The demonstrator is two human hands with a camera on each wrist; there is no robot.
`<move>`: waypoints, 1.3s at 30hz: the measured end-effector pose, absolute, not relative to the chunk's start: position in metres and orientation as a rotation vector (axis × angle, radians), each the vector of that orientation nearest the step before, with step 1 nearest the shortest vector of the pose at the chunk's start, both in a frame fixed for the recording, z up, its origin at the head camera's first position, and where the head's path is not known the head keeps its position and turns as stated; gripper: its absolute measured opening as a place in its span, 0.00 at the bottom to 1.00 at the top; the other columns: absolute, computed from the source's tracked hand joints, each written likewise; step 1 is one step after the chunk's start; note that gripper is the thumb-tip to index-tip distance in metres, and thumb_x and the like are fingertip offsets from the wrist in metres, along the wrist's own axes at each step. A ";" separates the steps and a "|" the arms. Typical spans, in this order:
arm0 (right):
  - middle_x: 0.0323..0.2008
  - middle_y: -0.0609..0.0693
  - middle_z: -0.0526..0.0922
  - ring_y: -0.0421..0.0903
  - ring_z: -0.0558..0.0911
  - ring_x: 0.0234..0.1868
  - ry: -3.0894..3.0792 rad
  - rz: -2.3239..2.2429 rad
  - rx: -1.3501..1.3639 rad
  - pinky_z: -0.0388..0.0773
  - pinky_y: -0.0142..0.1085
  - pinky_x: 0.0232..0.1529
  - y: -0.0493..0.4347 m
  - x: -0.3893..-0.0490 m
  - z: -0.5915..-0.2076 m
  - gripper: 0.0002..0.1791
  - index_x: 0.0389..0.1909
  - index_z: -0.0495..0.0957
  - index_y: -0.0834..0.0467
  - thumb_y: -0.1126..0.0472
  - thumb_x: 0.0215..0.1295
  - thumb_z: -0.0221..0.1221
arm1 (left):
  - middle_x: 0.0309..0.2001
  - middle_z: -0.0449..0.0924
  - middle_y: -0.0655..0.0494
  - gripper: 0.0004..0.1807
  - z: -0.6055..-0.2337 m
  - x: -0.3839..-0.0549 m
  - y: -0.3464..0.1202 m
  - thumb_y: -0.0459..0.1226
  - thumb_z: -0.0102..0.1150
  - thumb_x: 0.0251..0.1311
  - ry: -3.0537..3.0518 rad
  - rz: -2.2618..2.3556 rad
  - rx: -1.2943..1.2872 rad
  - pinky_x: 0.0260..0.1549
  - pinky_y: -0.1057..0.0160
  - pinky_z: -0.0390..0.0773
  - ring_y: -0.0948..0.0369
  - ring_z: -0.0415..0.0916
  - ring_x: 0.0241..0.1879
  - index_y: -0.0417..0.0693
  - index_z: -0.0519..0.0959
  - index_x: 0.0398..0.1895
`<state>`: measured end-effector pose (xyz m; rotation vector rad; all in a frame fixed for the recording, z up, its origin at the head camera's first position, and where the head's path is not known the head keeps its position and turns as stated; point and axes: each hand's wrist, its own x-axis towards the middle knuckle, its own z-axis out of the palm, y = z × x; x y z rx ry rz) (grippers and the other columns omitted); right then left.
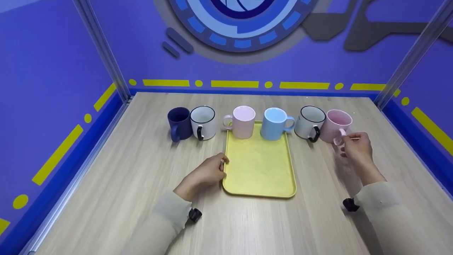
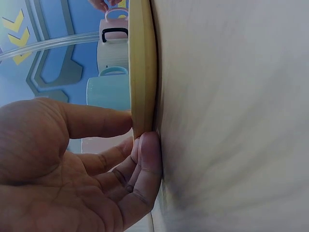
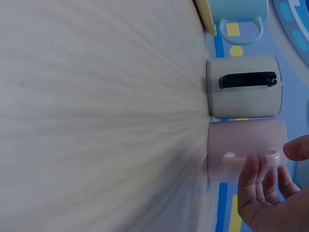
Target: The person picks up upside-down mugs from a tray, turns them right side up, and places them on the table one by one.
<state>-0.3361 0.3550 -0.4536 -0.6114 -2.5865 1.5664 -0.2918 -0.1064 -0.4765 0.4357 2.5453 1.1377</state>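
Note:
My left hand [image 1: 208, 170] grips the left rim of a yellow tray [image 1: 258, 170]; in the left wrist view, thumb and fingers lie on either side of the tray edge [image 2: 144, 63]. My right hand [image 1: 358, 148] is at the handle of the right-hand pink mug [image 1: 334, 124]. In the right wrist view its fingertips [image 3: 248, 176] overlap the handle, while the thumb [image 3: 297, 147] stands apart near the mug's rim. Another pink mug [image 1: 243, 124] and a light blue mug [image 1: 272, 125] stand upright on the tray's far end, handles pointing outward.
Left of the tray, a navy mug [image 1: 181, 124] stands beside a white mug [image 1: 207, 124] with black rim and handle. A matching white mug [image 1: 307, 122] stands between the tray and the right-hand pink mug. Blue printed walls [image 1: 226, 71] enclose the wooden table [image 1: 116, 198].

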 end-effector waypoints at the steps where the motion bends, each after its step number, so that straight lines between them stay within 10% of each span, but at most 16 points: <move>1: 0.51 0.52 0.70 0.40 0.78 0.40 -2.595 1.556 -0.603 0.85 0.30 0.38 0.353 -0.334 -0.453 0.18 0.59 0.61 0.57 0.50 0.81 0.45 | 0.33 0.69 0.56 0.25 -0.477 -0.292 -0.106 0.23 0.56 0.58 2.544 1.137 0.428 0.30 0.64 0.66 0.60 0.67 0.31 0.37 0.72 0.61; 19: 0.43 0.47 0.72 0.36 0.78 0.36 -2.509 1.674 -0.214 0.85 0.29 0.36 0.301 -0.294 -0.436 0.12 0.53 0.67 0.60 0.57 0.78 0.53 | 0.55 0.74 0.45 0.27 -0.437 -0.287 -0.069 0.44 0.61 0.70 2.660 1.000 0.501 0.54 0.51 0.76 0.51 0.74 0.53 0.42 0.71 0.67; 34: 0.69 0.66 0.71 0.33 0.81 0.51 -2.554 1.919 -0.002 0.83 0.30 0.54 0.255 -0.316 -0.439 0.31 0.78 0.56 0.66 0.55 0.83 0.47 | 0.76 0.65 0.42 0.37 -0.434 -0.336 0.007 0.48 0.61 0.72 2.584 1.411 0.437 0.75 0.49 0.64 0.49 0.62 0.77 0.42 0.61 0.77; 39: 0.75 0.69 0.63 0.50 0.74 0.65 -2.523 1.987 -0.001 0.79 0.38 0.65 0.246 -0.329 -0.441 0.32 0.80 0.49 0.67 0.60 0.82 0.44 | 0.77 0.64 0.40 0.39 -0.439 -0.350 0.024 0.46 0.60 0.72 2.600 1.467 0.415 0.76 0.47 0.63 0.47 0.62 0.77 0.40 0.58 0.79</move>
